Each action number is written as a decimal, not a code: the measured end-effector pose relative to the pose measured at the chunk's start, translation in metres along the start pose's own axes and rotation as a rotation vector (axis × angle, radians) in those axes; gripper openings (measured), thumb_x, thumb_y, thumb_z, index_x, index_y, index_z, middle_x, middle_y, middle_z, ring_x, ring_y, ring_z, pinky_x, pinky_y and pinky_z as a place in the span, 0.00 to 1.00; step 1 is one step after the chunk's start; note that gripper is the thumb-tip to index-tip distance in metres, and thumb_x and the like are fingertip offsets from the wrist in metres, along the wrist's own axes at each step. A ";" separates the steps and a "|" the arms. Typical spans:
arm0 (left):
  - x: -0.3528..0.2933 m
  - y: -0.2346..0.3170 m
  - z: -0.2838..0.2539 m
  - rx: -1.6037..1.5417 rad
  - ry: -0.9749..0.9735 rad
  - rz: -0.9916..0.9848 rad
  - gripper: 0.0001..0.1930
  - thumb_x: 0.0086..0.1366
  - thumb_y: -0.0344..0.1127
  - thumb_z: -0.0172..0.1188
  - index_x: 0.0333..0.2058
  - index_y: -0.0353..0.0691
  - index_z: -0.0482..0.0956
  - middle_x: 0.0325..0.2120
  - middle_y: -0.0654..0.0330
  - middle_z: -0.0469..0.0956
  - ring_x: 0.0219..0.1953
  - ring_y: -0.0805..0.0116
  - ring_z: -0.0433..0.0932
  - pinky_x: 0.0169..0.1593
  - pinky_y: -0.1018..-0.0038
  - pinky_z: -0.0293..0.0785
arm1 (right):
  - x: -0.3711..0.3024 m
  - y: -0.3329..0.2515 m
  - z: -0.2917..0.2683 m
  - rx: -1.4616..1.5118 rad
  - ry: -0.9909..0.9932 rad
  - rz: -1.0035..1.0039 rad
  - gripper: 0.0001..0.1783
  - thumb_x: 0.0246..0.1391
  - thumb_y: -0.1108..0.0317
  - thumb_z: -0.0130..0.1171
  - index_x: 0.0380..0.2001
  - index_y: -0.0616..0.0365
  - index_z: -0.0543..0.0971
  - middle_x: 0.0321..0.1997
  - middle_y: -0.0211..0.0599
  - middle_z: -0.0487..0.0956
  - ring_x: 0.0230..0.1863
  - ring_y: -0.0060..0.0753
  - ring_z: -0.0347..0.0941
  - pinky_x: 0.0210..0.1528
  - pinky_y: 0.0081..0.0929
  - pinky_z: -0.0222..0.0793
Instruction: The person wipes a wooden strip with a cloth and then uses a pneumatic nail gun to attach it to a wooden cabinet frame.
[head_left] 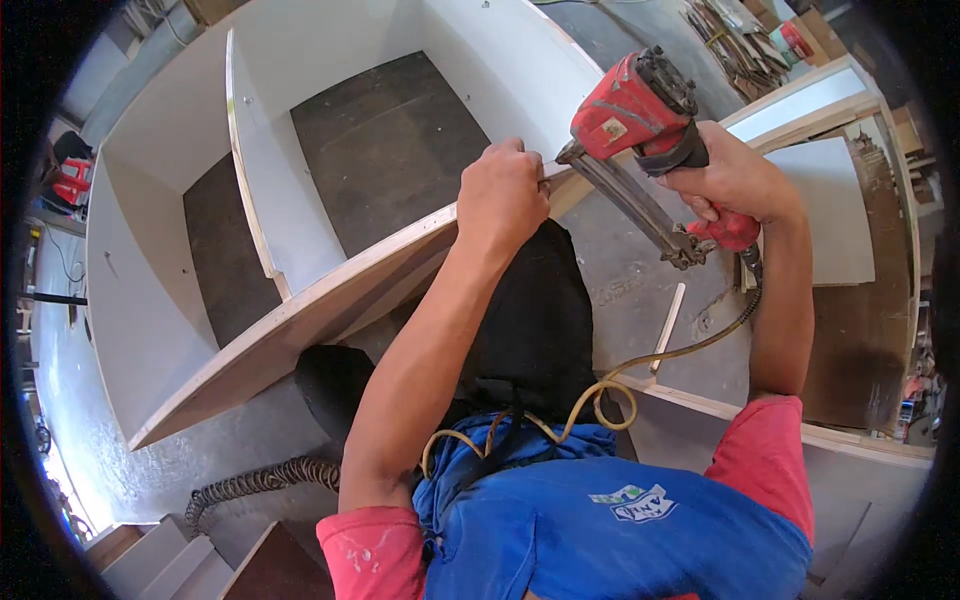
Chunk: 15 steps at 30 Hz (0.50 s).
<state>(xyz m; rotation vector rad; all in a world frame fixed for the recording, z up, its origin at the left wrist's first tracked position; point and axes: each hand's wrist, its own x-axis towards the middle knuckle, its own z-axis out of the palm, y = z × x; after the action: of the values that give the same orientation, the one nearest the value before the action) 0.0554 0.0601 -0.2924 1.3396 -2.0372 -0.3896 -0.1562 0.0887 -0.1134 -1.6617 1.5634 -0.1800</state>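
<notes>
My right hand (pixel 735 175) is wrapped round the grip of a red pneumatic nail gun (pixel 630 110). Its nose points left and meets, or nearly meets, the front edge of a large wooden cabinet carcass (pixel 330 285). Just left of the nose, my left hand (pixel 503 195) is closed over that same edge, its fingers curled on the far side and partly hidden. The carcass has white inner panels (pixel 275 165), a divider and a dark back board (pixel 390 150). A yellowish air hose (pixel 690 350) runs from the gun's grip to my lap.
A second frame with pale wooden edges (pixel 905 300) stands at the right, with a white board (pixel 815 210) inside. A thin wood strip (pixel 668 330) is near my knee. A dark coiled hose (pixel 265 478) lies on the floor at lower left. Scrap wood (pixel 725 45) is piled far right.
</notes>
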 end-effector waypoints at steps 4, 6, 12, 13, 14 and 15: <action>0.001 0.001 -0.001 -0.012 -0.019 -0.027 0.08 0.54 0.36 0.67 0.31 0.40 0.86 0.32 0.55 0.79 0.39 0.51 0.81 0.45 0.58 0.78 | 0.006 -0.004 0.003 -0.035 -0.026 0.003 0.07 0.54 0.71 0.63 0.33 0.62 0.76 0.14 0.27 0.69 0.12 0.18 0.63 0.16 0.22 0.59; 0.001 0.000 -0.003 -0.034 -0.008 -0.045 0.08 0.54 0.36 0.68 0.32 0.40 0.86 0.32 0.55 0.79 0.39 0.51 0.81 0.45 0.58 0.78 | 0.009 -0.007 0.005 -0.056 -0.033 0.014 0.07 0.53 0.71 0.63 0.32 0.62 0.76 0.14 0.27 0.69 0.12 0.18 0.63 0.16 0.22 0.59; 0.002 -0.001 0.000 -0.021 -0.032 -0.056 0.09 0.54 0.36 0.68 0.33 0.41 0.87 0.33 0.55 0.79 0.39 0.51 0.81 0.45 0.58 0.78 | 0.013 -0.013 0.007 -0.053 -0.033 0.019 0.07 0.53 0.70 0.62 0.30 0.62 0.76 0.13 0.27 0.69 0.11 0.18 0.63 0.16 0.22 0.59; 0.002 -0.001 0.001 -0.025 -0.034 -0.061 0.09 0.54 0.36 0.68 0.33 0.41 0.87 0.33 0.55 0.79 0.39 0.51 0.81 0.45 0.58 0.78 | 0.012 -0.015 0.007 -0.043 -0.032 0.034 0.07 0.53 0.70 0.62 0.30 0.61 0.75 0.12 0.26 0.69 0.11 0.18 0.63 0.16 0.22 0.60; 0.002 -0.001 0.002 -0.025 -0.020 -0.060 0.09 0.54 0.35 0.68 0.33 0.41 0.87 0.33 0.55 0.79 0.39 0.51 0.81 0.45 0.58 0.78 | 0.013 -0.016 0.006 -0.045 -0.037 0.039 0.07 0.53 0.70 0.62 0.30 0.61 0.75 0.12 0.26 0.69 0.11 0.18 0.63 0.16 0.22 0.60; 0.002 -0.002 0.003 -0.025 -0.006 -0.060 0.08 0.54 0.35 0.68 0.33 0.41 0.87 0.33 0.55 0.79 0.39 0.51 0.81 0.45 0.57 0.78 | 0.015 -0.018 0.004 -0.065 -0.045 0.047 0.07 0.52 0.70 0.62 0.30 0.61 0.75 0.12 0.26 0.69 0.11 0.18 0.63 0.16 0.21 0.60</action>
<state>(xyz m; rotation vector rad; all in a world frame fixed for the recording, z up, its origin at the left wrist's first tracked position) 0.0543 0.0572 -0.2949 1.3887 -1.9944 -0.4453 -0.1367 0.0755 -0.1112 -1.6654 1.5879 -0.0673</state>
